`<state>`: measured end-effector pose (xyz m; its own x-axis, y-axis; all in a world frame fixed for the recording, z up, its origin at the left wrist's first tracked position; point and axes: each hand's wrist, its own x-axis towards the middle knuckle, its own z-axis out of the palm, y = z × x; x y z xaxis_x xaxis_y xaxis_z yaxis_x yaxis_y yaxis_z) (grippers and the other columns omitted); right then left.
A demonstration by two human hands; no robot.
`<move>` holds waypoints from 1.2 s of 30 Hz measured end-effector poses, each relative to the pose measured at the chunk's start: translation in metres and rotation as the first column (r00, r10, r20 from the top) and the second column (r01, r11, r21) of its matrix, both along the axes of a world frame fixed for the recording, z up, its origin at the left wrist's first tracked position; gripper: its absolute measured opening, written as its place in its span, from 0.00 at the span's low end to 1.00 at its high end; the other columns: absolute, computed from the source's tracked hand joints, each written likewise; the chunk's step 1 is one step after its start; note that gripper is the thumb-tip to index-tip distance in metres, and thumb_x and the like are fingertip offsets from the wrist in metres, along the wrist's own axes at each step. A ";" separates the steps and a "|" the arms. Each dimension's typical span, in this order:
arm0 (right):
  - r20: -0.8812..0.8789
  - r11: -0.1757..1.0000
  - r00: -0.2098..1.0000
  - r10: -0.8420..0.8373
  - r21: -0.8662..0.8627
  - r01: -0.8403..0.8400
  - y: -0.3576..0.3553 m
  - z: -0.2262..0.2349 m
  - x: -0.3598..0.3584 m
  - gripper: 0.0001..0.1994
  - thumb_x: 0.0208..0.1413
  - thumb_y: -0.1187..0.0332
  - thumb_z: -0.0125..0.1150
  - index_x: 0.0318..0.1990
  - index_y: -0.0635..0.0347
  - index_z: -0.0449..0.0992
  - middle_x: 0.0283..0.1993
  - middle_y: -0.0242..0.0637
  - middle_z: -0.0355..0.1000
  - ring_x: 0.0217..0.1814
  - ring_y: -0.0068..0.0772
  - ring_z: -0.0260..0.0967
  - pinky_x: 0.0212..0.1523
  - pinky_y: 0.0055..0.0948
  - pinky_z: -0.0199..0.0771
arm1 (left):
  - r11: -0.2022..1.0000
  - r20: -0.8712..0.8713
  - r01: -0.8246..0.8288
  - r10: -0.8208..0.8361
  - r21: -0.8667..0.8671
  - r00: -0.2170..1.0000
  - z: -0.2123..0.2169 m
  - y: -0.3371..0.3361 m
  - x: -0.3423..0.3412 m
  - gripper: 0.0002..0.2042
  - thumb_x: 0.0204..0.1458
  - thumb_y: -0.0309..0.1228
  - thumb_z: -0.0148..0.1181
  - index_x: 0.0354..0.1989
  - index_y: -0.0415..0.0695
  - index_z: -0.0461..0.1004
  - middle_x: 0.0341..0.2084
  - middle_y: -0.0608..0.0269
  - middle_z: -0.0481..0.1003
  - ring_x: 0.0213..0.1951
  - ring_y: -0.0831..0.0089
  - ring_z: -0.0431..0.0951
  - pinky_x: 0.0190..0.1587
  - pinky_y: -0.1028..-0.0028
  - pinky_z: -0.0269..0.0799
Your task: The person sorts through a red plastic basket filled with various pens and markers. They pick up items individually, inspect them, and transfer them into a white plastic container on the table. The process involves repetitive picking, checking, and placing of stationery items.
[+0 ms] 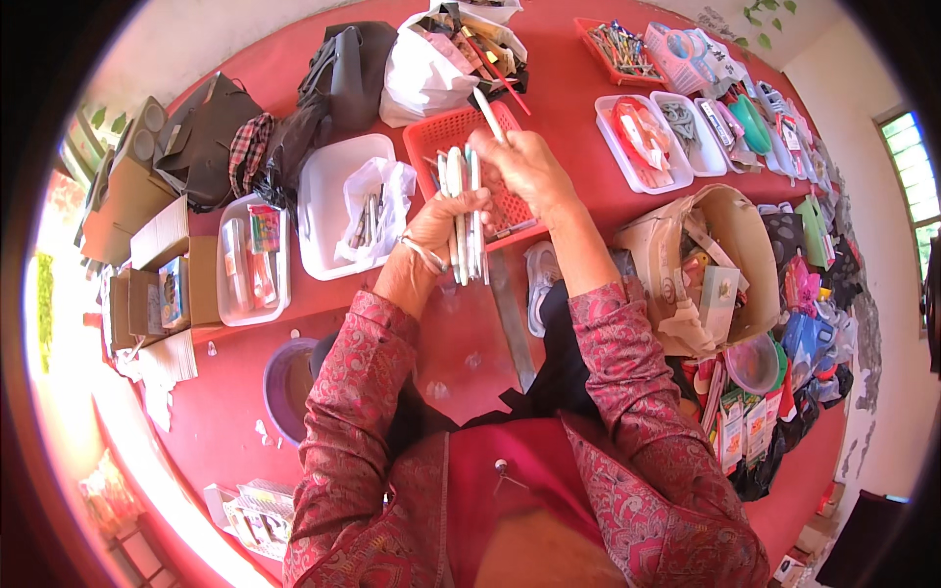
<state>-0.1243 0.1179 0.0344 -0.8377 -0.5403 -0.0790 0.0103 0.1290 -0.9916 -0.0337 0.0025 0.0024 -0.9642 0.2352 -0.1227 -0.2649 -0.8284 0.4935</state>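
Pale pens (455,169) in our clamped left fingers (463,204); white pen (486,110), toward eleven o'clock, in our clamped right fingers (509,150).

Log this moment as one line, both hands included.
Left hand: gripping bundle of pale pens | Right hand: holding single white pen | Red perforated basket: partly hidden by hands

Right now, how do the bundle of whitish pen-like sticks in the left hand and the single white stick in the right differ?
The bundle has several sticks; the white stick is alone. In the picture, the bundle runs nearly upright; the white stick slants, top leftward. Both are slim and pale.
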 end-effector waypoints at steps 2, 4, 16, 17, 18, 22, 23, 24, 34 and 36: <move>0.213 0.993 0.972 -0.104 -0.037 0.114 0.005 0.014 -0.001 0.17 0.51 0.57 0.48 0.25 0.64 0.68 0.17 0.30 0.63 0.14 0.19 0.56 0.14 0.19 0.56 | 0.997 0.063 -0.065 0.063 0.032 0.996 0.000 -0.005 0.000 0.10 0.44 0.23 0.54 0.36 0.37 0.64 0.24 0.60 0.69 0.26 0.72 0.71 0.29 0.75 0.71; 0.396 0.966 0.918 -0.002 -0.236 0.104 0.016 0.013 -0.011 0.15 0.53 0.59 0.43 0.26 0.63 0.68 0.16 0.29 0.62 0.13 0.16 0.54 0.15 0.14 0.56 | 0.992 0.142 -0.129 0.125 0.017 0.982 0.011 -0.003 -0.002 0.10 0.44 0.23 0.53 0.36 0.37 0.65 0.25 0.58 0.70 0.27 0.70 0.72 0.29 0.73 0.72; -0.866 0.994 0.489 0.103 0.073 -0.080 0.001 0.043 0.020 0.09 0.44 0.75 0.55 0.36 0.58 0.74 0.28 0.34 0.66 0.31 0.28 0.64 0.33 0.22 0.64 | 0.998 0.160 -0.063 0.058 0.025 0.985 -0.008 -0.011 -0.011 0.15 0.50 0.41 0.48 0.34 0.40 0.67 0.22 0.60 0.71 0.23 0.66 0.72 0.23 0.69 0.71; -0.900 0.993 0.421 0.115 0.099 -0.058 -0.001 0.040 0.019 0.10 0.42 0.75 0.53 0.35 0.57 0.74 0.29 0.35 0.68 0.34 0.36 0.64 0.35 0.31 0.66 | 0.997 0.132 -0.051 0.044 0.051 0.990 -0.010 -0.012 -0.013 0.18 0.50 0.45 0.47 0.36 0.40 0.67 0.24 0.59 0.71 0.24 0.66 0.73 0.24 0.69 0.72; -0.921 0.990 0.364 0.140 0.141 -0.024 -0.002 0.036 0.020 0.10 0.41 0.75 0.53 0.35 0.56 0.74 0.29 0.34 0.67 0.34 0.36 0.64 0.36 0.31 0.66 | 0.994 0.138 -0.092 0.083 0.058 0.987 -0.011 -0.013 -0.013 0.18 0.50 0.45 0.47 0.36 0.40 0.67 0.24 0.58 0.72 0.24 0.65 0.74 0.24 0.69 0.72; -0.952 0.984 0.263 0.155 0.173 0.047 -0.007 0.027 0.026 0.12 0.39 0.75 0.53 0.35 0.56 0.74 0.29 0.33 0.67 0.34 0.35 0.65 0.36 0.30 0.66 | 0.980 0.110 -0.179 0.170 0.084 0.979 -0.013 -0.011 -0.016 0.18 0.51 0.46 0.46 0.38 0.42 0.67 0.27 0.57 0.73 0.27 0.66 0.75 0.26 0.67 0.74; -0.957 0.988 0.262 0.128 0.145 0.046 -0.007 0.028 0.024 0.12 0.39 0.75 0.53 0.35 0.55 0.74 0.29 0.33 0.67 0.33 0.35 0.64 0.36 0.30 0.66 | 0.984 0.088 -0.154 0.146 0.088 0.985 -0.013 -0.013 -0.016 0.18 0.51 0.46 0.45 0.39 0.43 0.67 0.27 0.58 0.73 0.26 0.66 0.75 0.27 0.67 0.74; -0.959 0.992 0.265 0.105 0.120 0.040 -0.007 0.027 0.024 0.12 0.39 0.75 0.53 0.36 0.55 0.73 0.29 0.33 0.67 0.33 0.34 0.64 0.36 0.30 0.66 | 0.987 0.072 -0.133 0.126 0.094 0.989 -0.015 -0.015 -0.015 0.18 0.51 0.45 0.45 0.39 0.43 0.67 0.28 0.58 0.73 0.26 0.66 0.75 0.27 0.67 0.74; -0.905 0.942 0.273 0.327 0.336 -0.013 -0.001 0.022 0.023 0.11 0.38 0.74 0.51 0.33 0.61 0.73 0.30 0.35 0.65 0.36 0.35 0.63 0.41 0.30 0.62 | 0.962 0.169 -0.234 0.210 0.141 0.963 -0.002 -0.021 -0.015 0.14 0.49 0.41 0.49 0.33 0.42 0.69 0.26 0.55 0.73 0.28 0.64 0.75 0.32 0.63 0.74; -0.904 0.943 0.271 0.330 0.331 -0.045 -0.001 0.021 0.022 0.10 0.38 0.74 0.52 0.32 0.61 0.73 0.30 0.34 0.65 0.36 0.36 0.63 0.40 0.31 0.63 | 0.957 0.216 -0.235 0.197 0.169 0.956 0.004 -0.016 -0.010 0.14 0.48 0.40 0.50 0.34 0.41 0.69 0.26 0.55 0.73 0.28 0.64 0.75 0.32 0.63 0.73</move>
<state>-0.1023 0.1166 0.0552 -0.2782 -0.7821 0.5576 -0.9566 0.1731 -0.2345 -0.0438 -0.0139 0.0066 -0.9561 0.0613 -0.2866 -0.1440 -0.9499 0.2773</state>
